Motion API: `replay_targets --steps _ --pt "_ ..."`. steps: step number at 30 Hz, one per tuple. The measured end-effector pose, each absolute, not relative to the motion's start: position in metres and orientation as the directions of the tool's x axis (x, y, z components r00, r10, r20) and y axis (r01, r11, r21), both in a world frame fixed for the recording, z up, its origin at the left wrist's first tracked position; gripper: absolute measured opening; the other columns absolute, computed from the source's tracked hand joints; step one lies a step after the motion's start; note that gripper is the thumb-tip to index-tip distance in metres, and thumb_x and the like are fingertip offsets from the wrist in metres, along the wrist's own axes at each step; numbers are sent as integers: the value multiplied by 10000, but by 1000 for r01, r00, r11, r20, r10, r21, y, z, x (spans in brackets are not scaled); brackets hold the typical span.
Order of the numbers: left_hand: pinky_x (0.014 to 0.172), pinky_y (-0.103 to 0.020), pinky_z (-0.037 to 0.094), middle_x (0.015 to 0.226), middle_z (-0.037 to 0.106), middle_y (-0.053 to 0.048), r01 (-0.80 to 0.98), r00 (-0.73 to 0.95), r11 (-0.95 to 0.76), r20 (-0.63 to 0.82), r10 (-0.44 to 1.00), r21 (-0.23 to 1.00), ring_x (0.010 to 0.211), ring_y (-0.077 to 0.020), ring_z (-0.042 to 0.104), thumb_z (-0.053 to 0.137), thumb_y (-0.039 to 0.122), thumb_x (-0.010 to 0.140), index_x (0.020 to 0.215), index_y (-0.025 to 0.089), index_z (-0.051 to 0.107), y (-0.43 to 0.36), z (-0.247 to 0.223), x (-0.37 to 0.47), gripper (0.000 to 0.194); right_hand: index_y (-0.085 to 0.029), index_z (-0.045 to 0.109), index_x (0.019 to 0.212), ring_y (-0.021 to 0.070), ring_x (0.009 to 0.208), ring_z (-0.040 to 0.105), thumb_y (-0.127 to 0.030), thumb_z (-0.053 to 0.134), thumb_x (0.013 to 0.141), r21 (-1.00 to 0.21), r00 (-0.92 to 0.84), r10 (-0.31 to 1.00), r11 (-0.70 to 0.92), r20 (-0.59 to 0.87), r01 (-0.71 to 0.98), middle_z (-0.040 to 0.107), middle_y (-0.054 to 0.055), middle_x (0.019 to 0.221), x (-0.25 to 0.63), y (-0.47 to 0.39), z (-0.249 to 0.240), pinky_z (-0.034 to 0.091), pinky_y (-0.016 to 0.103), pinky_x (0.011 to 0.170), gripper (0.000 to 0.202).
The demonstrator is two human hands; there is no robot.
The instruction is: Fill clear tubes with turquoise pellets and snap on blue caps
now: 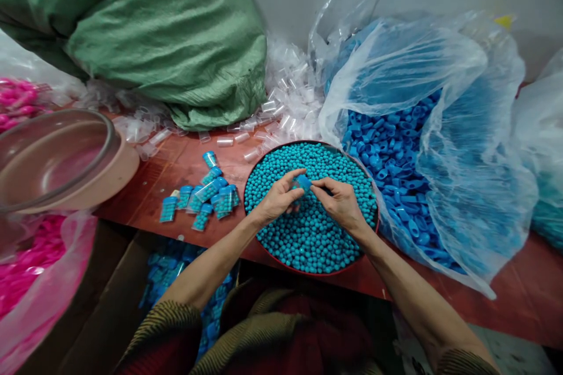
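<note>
Over a round red-rimmed tray (308, 246) full of teal beads, my left hand (281, 194) grips a small clear container with a blue cap (303, 181) between thumb and fingers. My right hand (338, 202) is pinched at the cap's right side; whether it holds a separate piece is too small to tell. Several filled containers with blue caps (206, 190) lie in a loose group left of the tray. Blue plastic caps (396, 158) fill an open clear bag to the right.
Clear empty tubes (281, 105) are heaped behind the tray, beside a large green sack (171, 41). Basins (105, 176) stand at the left, above pink pieces (35, 258). Below the edge of the red table (153, 187), a box holds more blue-capped containers (165, 272).
</note>
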State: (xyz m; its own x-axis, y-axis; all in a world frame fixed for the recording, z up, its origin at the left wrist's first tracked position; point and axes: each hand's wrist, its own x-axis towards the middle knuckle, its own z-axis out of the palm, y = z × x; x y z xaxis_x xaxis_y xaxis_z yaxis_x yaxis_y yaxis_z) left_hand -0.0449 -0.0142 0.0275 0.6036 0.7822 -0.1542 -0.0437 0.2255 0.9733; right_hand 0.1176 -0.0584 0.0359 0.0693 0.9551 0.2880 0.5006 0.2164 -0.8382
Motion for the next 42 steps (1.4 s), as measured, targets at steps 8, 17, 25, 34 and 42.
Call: replay_targets --steps 8,17,25,34,42 --pt "369 -164 372 673 470 57 -82 513 192 -124 850 978 420 -32 392 591 294 772 1075 191 503 -24 24 -36 332 -198 685 759 125 564 570 -266 574 787 -860 -56 972 227 227 458 642 -18 621 123 -59 37 453 243 580 133" --pt "375 -149 377 733 545 46 54 597 159 -159 786 986 437 -54 525 559 369 818 1143 219 438 -22 22 -52 378 -183 626 1032 111 560 590 -321 664 718 -998 -47 997 -58 -57 -19 661 5 797 132 -55 30 528 285 558 345" --pt "535 -219 445 914 596 -23 119 472 -5 -52 880 993 580 -87 504 498 276 835 1361 220 341 -34 29 -40 552 -188 541 1246 247 983 642 -367 559 821 -913 8 987 146 161 382 652 118 1131 113 -65 26 529 425 850 461" --pt "789 -263 453 978 587 -33 27 462 -12 -2 887 1000 818 -135 541 498 229 812 1153 179 468 -36 32 -35 347 -45 288 1375 355 993 605 -427 646 753 -410 -209 904 362 372 837 551 262 1171 97 -73 17 543 464 737 813" --pt "681 -214 435 788 561 17 -4 379 14 -11 926 1000 702 -103 518 512 208 802 1011 175 526 -37 37 -29 212 -53 362 1293 285 810 626 -555 552 771 -344 -125 891 294 436 892 595 187 988 88 -68 12 522 352 541 749"
